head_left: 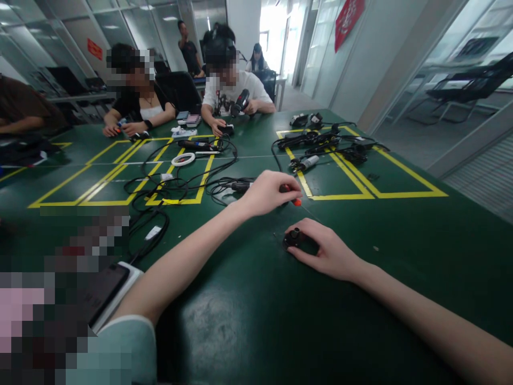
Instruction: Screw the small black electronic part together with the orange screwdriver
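Observation:
My left hand [269, 192] is closed around a screwdriver [297, 202] with a black and orange-red handle. Its thin shaft points down and to the right, passing above my other hand, and the tip cannot be made out. Just below, my right hand [326, 250] grips a small dark round part [291, 239] between thumb and fingers, close to the tabletop. A short metallic cylinder stands up from that part. The shaft and the round part appear apart.
On the green table [248, 299] are coiled black cables [160, 187], a white ring [183, 159] and yellow tape outlines [340, 197]. More cables and adapters [316, 140] lie at the back right. A phone [110, 294] rests by my left forearm. People [236, 91] sit across the table.

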Demonstrator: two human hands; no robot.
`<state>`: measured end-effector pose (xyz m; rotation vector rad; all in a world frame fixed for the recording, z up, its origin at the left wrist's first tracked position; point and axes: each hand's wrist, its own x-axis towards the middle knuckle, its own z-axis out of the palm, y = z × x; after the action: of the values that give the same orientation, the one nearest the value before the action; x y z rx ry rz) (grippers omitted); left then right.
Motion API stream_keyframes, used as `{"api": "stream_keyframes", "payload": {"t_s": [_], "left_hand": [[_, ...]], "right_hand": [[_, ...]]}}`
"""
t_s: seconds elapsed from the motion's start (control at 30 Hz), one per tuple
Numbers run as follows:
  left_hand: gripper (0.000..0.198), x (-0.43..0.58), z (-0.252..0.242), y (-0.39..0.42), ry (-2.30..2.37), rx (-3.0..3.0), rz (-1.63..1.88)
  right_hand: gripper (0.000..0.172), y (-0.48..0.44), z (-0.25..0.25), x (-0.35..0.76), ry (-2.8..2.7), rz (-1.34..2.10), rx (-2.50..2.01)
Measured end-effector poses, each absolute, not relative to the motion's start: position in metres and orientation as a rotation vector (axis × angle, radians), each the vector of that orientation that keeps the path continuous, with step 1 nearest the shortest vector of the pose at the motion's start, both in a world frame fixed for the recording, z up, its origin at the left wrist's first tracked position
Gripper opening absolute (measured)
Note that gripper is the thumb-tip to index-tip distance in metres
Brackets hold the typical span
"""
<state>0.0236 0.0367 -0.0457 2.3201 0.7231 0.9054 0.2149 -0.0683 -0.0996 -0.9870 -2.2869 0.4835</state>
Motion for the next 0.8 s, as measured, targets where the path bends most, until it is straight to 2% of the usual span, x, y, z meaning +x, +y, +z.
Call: {"api": "stream_keyframes", "payload": {"t_s": [0.1, 0.2, 0.6, 0.8], "left_hand": [[0.020, 0.023, -0.067, 0.043, 0.670, 2.206, 0.549], [0.012, 0.021, -0.077, 0.046, 0.622, 2.225, 0.446], [0.024, 0.008, -0.040, 0.037, 0.686, 2.185, 0.564], [0.027, 0.003, -0.025, 0.029, 0.681, 2.233, 0.426]], "right_hand": [[0.013, -0.067, -0.103, 0.215, -2.287, 0.446, -0.977], [0.013, -0.066, -0.106, 0.215, -2.279, 0.454, -0.995], [0.016, -0.065, -0.103, 0.215, -2.255, 0.498, -0.990], [0.013, -0.066, -0.100, 0.212, -2.332, 0.379, -0.953]]}}
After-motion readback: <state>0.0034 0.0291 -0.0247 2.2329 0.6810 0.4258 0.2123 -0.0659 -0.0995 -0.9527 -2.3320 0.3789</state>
